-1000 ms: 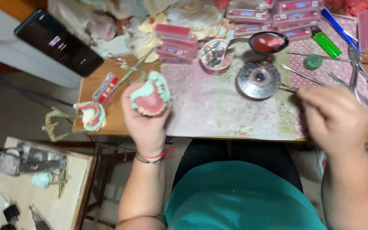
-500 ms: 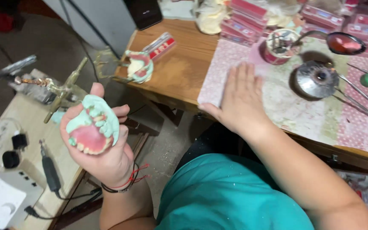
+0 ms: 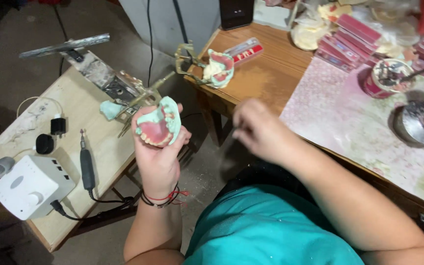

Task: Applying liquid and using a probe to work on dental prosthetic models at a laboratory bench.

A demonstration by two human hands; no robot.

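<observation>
Beside the wooden desk (image 3: 266,78), my left hand (image 3: 159,157) clamps the denture model (image 3: 159,125), teeth already set; my blurred right hand (image 3: 258,130) hovers nearby, grip unclear.

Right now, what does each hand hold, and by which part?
Left hand holds the denture model by its base. Right hand is blurred; cannot tell.

Right hand (image 3: 258,130) motion-blurred, grip unreadable; metal dish (image 3: 422,122) partly cut by right edge.

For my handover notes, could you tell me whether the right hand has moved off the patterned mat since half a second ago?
Yes: the right hand has left the patterned mat, now past the table's edge.
</observation>
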